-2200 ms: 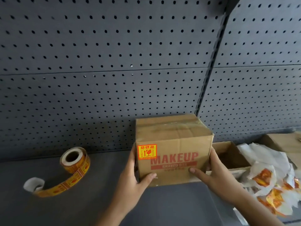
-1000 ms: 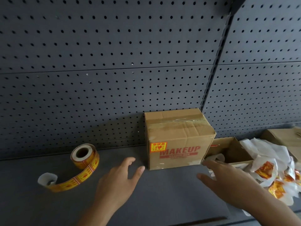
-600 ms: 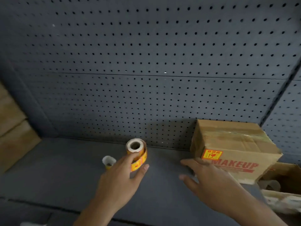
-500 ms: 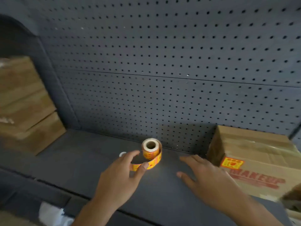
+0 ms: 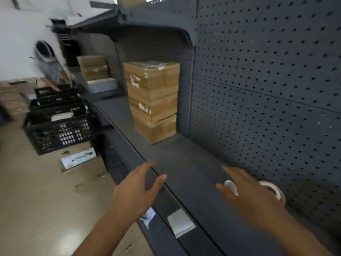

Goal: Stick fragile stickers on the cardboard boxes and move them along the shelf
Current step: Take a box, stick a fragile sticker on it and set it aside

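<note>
Brown cardboard, taped: stack of cardboard boxes point(image 5: 153, 100), several high, at the far end of the shelf point(image 5: 184, 159), pushed back against the pegboard panel point(image 5: 267, 89) and an upright, presumably so as to leave the run of shelf on the near side of the stack free for labelling and sliding. Pale and reddish marks on the stack's faces, too blurred to read as stickers. Sticker roll point(image 5: 276, 191) well to the near side of the stack, close against the same panel, probably parked there within easy reach; mostly hidden behind the right hand point(image 5: 252, 194), with a white curl of backing paper point(image 5: 230, 187) showing at the fingers. Right hand flat and spread above the shelf, fingers point(image 5: 234, 171) extended toward the stack, gripping nothing; contact with the roll not determinable. Left hand point(image 5: 136, 191) likewise on the near side of the stack, over the shelf's front lip, fingers point(image 5: 146, 166) and thumb parted wide, nothing held; in all likelihood the posture of a reach toward the next box. Black crates point(image 5: 59, 126) on the floor to the left of the stack; more boxes point(image 5: 94, 68) beyond it.
</note>
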A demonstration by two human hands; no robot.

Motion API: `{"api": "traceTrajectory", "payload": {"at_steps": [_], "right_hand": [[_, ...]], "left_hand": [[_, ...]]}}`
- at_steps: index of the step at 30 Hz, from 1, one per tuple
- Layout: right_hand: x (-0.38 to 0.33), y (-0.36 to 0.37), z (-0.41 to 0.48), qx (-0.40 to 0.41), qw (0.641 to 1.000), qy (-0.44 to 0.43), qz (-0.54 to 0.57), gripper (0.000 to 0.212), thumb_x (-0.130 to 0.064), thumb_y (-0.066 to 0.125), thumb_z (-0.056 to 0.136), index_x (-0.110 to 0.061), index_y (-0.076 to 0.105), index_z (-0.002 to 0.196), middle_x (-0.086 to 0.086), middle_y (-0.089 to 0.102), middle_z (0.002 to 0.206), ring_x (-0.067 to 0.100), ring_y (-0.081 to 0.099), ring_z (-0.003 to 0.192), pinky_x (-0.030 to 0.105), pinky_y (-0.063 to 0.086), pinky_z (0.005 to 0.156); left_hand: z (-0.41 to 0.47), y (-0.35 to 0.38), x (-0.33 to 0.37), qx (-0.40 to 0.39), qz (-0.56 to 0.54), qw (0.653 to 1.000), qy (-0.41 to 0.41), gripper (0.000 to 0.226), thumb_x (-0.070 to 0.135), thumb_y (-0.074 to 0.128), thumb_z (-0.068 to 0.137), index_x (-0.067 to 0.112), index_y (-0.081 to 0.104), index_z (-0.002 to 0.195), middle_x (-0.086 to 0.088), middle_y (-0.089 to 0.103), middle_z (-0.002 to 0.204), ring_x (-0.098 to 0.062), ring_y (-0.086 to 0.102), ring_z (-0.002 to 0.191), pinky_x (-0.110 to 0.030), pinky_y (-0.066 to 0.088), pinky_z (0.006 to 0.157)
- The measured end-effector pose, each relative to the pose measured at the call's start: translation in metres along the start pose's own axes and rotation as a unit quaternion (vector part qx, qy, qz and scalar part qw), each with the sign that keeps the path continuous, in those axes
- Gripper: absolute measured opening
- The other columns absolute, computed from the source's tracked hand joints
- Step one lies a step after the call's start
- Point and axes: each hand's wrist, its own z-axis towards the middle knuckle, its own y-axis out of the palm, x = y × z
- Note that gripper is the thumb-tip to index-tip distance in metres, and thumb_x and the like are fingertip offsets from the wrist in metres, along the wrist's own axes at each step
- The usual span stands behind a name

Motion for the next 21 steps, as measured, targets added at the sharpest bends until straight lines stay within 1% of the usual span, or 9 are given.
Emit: {"api": "traceTrajectory", "payload": {"at_steps": [2,4,5,7,10,12,14,16,21], "right_hand": [[-0.021,0.003,0.018,-0.014,1.000,-0.008,0.008,0.071,-0.067,0.032,0.093,-0.040,0.012,0.155,-0.016,0.018,0.161,0.012,0.035,0.141,0.039,0.038,0.111],[-0.044,0.007,0.036,-0.012,1.000,-0.012,0.012,0.071,-0.069,0.030,0.093,-0.042,0.010,0.155,-0.019,0.017,0.161,0.011,0.034,0.142,0.041,0.038,0.111],[-0.055,0.011,0.045,-0.012,1.000,-0.011,0.017,0.071,-0.070,0.029,0.092,-0.042,0.010,0.155,-0.019,0.017,0.161,0.011,0.032,0.143,0.041,0.037,0.112],[-0.079,0.016,0.064,-0.006,0.999,-0.009,0.031,0.073,-0.071,0.029,0.090,-0.042,0.012,0.155,-0.020,0.018,0.161,0.010,0.030,0.145,0.042,0.036,0.114],[-0.113,0.023,0.093,0.005,0.998,0.007,0.061,0.083,-0.079,0.027,0.081,-0.042,0.014,0.154,-0.021,0.019,0.160,0.010,0.031,0.144,0.044,0.035,0.115],[-0.134,0.025,0.112,0.018,0.996,0.018,0.080,0.087,-0.080,0.027,0.078,-0.040,0.015,0.155,-0.019,0.019,0.161,0.010,0.030,0.145,0.041,0.032,0.117],[-0.153,0.025,0.129,0.031,0.994,0.030,0.103,0.078,-0.070,0.035,0.088,-0.037,0.017,0.156,-0.017,0.020,0.161,0.009,0.026,0.147,0.037,0.027,0.118],[-0.169,0.025,0.143,0.036,0.991,0.035,0.126,0.074,-0.066,0.039,0.091,-0.038,0.017,0.156,-0.016,0.021,0.161,0.008,0.026,0.147,0.037,0.027,0.118],[-0.189,0.021,0.184,0.049,0.990,0.042,0.129,0.085,-0.080,0.031,0.077,-0.043,0.019,0.153,-0.017,0.024,0.160,0.010,0.030,0.145,0.047,0.032,0.117]], "left_hand": [[0.006,-0.015,-0.021,0.026,-0.004,1.000,-0.011,0.070,0.083,0.030,0.079,0.048,0.041,0.139,0.019,0.054,0.143,-0.005,0.061,0.105,-0.038,0.054,0.093],[0.015,-0.030,-0.042,0.050,-0.007,0.999,-0.019,0.061,0.075,0.038,0.086,0.045,0.044,0.139,0.019,0.057,0.137,0.000,0.057,0.091,-0.035,0.054,0.090],[0.021,-0.036,-0.055,0.058,-0.006,0.998,-0.022,0.059,0.074,0.039,0.087,0.045,0.045,0.138,0.019,0.060,0.133,0.001,0.057,0.089,-0.035,0.055,0.088],[0.038,-0.051,-0.084,0.063,-0.011,0.998,-0.021,0.069,0.083,0.032,0.081,0.045,0.046,0.136,0.021,0.061,0.130,-0.001,0.062,0.098,-0.035,0.056,0.088],[0.068,-0.075,-0.127,0.068,-0.020,0.997,-0.023,0.087,0.094,0.019,0.071,0.044,0.046,0.137,0.020,0.060,0.136,-0.006,0.060,0.119,-0.038,0.055,0.094],[0.087,-0.093,-0.149,0.072,-0.018,0.997,-0.021,0.089,0.095,0.016,0.070,0.045,0.044,0.138,0.020,0.058,0.139,-0.008,0.060,0.119,-0.039,0.054,0.094],[0.106,-0.109,-0.164,0.074,-0.023,0.997,-0.020,0.091,0.096,0.015,0.069,0.045,0.044,0.138,0.021,0.056,0.140,-0.008,0.058,0.122,-0.041,0.053,0.097],[0.125,-0.121,-0.176,0.072,-0.023,0.997,-0.019,0.089,0.093,0.017,0.070,0.044,0.044,0.139,0.022,0.055,0.142,-0.007,0.056,0.124,-0.040,0.052,0.099],[0.176,-0.135,-0.186,0.064,-0.032,0.997,-0.014,0.079,0.082,0.027,0.076,0.041,0.044,0.141,0.018,0.053,0.146,-0.008,0.056,0.125,-0.034,0.050,0.101]]}}
